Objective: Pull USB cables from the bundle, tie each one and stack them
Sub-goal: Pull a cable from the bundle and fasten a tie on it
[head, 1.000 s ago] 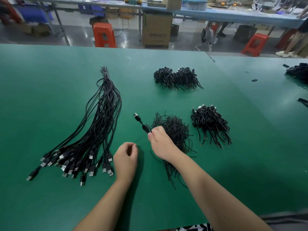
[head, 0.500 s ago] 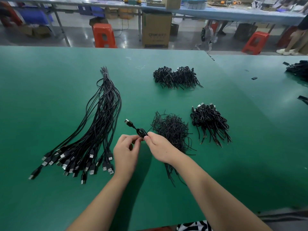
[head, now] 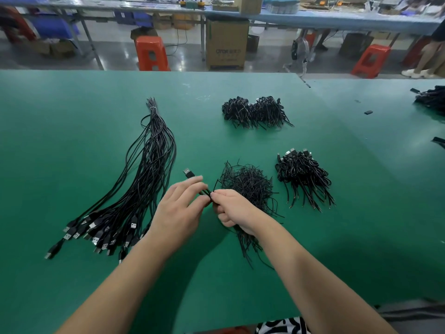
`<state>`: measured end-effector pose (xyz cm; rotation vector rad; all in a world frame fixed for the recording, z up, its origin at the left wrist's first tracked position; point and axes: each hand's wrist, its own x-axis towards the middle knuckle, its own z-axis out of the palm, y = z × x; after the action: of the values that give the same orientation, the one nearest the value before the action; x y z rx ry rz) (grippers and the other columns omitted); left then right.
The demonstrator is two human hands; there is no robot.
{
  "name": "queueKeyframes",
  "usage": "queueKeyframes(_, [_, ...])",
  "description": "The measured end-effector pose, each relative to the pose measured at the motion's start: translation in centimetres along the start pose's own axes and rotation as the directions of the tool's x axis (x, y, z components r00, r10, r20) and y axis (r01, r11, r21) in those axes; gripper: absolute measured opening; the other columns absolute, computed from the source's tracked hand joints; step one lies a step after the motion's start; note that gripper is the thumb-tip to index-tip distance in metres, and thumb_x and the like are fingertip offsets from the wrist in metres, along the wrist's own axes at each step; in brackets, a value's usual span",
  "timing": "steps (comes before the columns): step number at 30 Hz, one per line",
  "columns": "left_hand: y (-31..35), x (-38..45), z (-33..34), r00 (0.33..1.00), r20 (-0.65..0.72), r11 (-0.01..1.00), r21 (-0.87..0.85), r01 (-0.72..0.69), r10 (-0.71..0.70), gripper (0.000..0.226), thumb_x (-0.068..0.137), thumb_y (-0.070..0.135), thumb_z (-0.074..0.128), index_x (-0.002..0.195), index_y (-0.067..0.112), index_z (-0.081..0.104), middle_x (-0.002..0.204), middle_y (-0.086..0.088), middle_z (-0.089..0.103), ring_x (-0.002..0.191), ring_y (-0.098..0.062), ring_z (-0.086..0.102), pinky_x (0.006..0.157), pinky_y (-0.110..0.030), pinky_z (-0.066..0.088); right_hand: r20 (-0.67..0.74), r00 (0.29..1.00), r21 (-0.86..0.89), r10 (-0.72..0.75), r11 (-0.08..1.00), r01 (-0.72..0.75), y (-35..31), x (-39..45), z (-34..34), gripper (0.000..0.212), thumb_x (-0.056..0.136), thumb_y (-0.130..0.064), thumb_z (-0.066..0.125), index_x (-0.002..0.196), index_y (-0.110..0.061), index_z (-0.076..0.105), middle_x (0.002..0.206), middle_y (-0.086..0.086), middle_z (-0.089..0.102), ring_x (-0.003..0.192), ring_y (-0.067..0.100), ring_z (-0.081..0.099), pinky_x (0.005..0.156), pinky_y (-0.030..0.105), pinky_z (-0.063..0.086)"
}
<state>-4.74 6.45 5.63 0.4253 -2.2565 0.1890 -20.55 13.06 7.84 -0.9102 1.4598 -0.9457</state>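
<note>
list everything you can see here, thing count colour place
green table: one, green, fills the foreground
loose USB cable bundle: one, black, table left, plugs toward the person
USB cable: one, black, coiled between both hands, plug sticking up-left
twist ties pile: one, black, table centre, partly under the right hand
tied cable stacks: two, black, one far centre, one right
stools: two clear, orange-red, on the floor beyond the table, left and right
cardboard box: one, brown, on the floor between the stools
hands: left hand and right hand, both pinching the cable
</note>
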Motion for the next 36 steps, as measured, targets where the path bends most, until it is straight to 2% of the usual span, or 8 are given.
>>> queueKeyframes(3, [-0.5, 1.3, -1.3, 0.998, 0.059, 0.998, -0.059, -0.018, 0.022, 0.019, 0.094, 0.005, 0.056, 0.084, 0.011, 0.071, 0.107, -0.004, 0.074, 0.106, -0.019, 0.07, 0.102, -0.046, 0.047, 0.08, 0.997, 0.01, -0.013, 1.0, 0.012, -0.6, -0.2, -0.1, 0.03, 0.108, -0.027, 0.036, 0.082, -0.021, 0.048, 0.063, -0.005, 0.026, 0.05, 0.009, 0.015, 0.042, 0.021, 0.013])
queueKeyframes(8, [-0.4, 2.1, -2.5, 0.944, 0.186, 0.936, -0.175, 0.304, -0.272, 0.012, 0.091, 0.016, 0.062, 0.083, 0.022, 0.068, 0.082, 0.014, 0.068, 0.079, -0.011, 0.064, 0.081, -0.039, 0.044, 0.079, 0.994, -0.089, -0.08, 0.992, 0.087, -0.7, 0.0, 0.5, 0.028, 0.106, -0.027, 0.035, 0.083, -0.019, 0.049, 0.058, -0.01, 0.032, 0.045, 0.008, 0.021, 0.04, 0.021, 0.018])
queueKeyframes(13, [0.1, 2.8, -2.6, 0.68, 0.382, 0.575, -0.362, 0.734, -0.627, 0.02, 0.089, 0.015, 0.07, 0.076, 0.031, 0.07, 0.075, 0.015, 0.068, 0.074, 0.0, 0.06, 0.067, -0.009, 0.04, -0.015, 0.968, -0.378, -0.251, 0.898, 0.227, -0.4, -0.3, 1.3, 0.032, 0.097, -0.035, 0.04, 0.079, -0.01, 0.05, 0.059, -0.013, 0.044, 0.055, 0.009, 0.038, 0.055, 0.032, 0.032])
queueKeyframes(16, [-0.1, 3.0, -2.6, 0.55, 0.477, 0.423, -0.354, 0.834, -0.685, 0.02, 0.089, 0.018, 0.071, 0.074, 0.031, 0.072, 0.063, 0.018, 0.066, 0.058, 0.001, 0.053, 0.057, -0.013, 0.038, 0.038, 0.932, -0.68, -0.359, 0.674, 0.288, -0.1, -0.6, 1.4, 0.032, 0.105, -0.032, 0.04, 0.074, -0.022, 0.038, 0.067, -0.005, 0.045, 0.064, 0.02, 0.043, 0.063, 0.039, 0.035])
queueKeyframes(22, [0.0, 3.5, -3.0, 0.377, 0.626, 0.124, -0.409, 0.904, -0.683, 0.016, 0.089, 0.005, 0.068, 0.078, 0.013, 0.075, 0.074, -0.007, 0.068, 0.07, -0.017, 0.056, 0.071, -0.031, 0.045, 0.085, 0.887, -0.812, -0.454, 0.484, 0.326, 0.0, -1.1, 1.2, 0.031, 0.107, -0.033, 0.037, 0.078, -0.022, 0.033, 0.067, -0.004, 0.044, 0.064, 0.028, 0.045, 0.061, 0.039, 0.033])
queueKeyframes(28, [-0.5, 3.5, -3.0, 0.344, 0.682, 0.159, -0.32, 0.934, -0.646, 0.008, 0.085, 0.012, 0.075, 0.078, 0.009, 0.075, 0.065, 0.003, 0.069, 0.058, -0.005, 0.057, 0.055, -0.013, 0.044, 0.137, 0.873, -0.882, -0.469, 0.344, 0.323, 0.5, -1.2, 1.3, 0.026, 0.107, -0.032, 0.035, 0.085, -0.019, 0.039, 0.072, -0.001, 0.047, 0.063, 0.027, 0.044, 0.062, 0.038, 0.032])
queueKeyframes(32, [-1.0, 3.4, -2.9, 0.338, 0.666, 0.24, -0.238, 0.941, -0.665, 0.023, 0.085, 0.029, 0.078, 0.07, 0.013, 0.075, 0.049, 0.008, 0.056, 0.038, -0.011, 0.036, 0.039, -0.02, 0.031, 0.163, 0.858, -0.927, -0.487, 0.223, 0.303, 0.7, -1.1, 1.3, 0.028, 0.106, -0.032, 0.035, 0.083, -0.018, 0.038, 0.066, -0.003, 0.042, 0.058, 0.027, 0.042, 0.059, 0.038, 0.032])
queueKeyframes(36, [-1.6, 3.9, -3.1, 0.348, 0.701, 0.259, -0.236, 0.937, -0.622, 0.035, 0.093, 0.045, 0.064, 0.073, 0.022, 0.08, 0.069, 0.008, 0.074, 0.066, -0.014, 0.069, 0.073, -0.029, 0.054, 0.164, 0.859, -0.953, -0.484, 0.147, 0.265, 0.4, -0.8, 1.4, 0.027, 0.107, -0.033, 0.032, 0.085, -0.018, 0.038, 0.073, 0.005, 0.057, 0.059, 0.029, 0.041, 0.06, 0.038, 0.031])
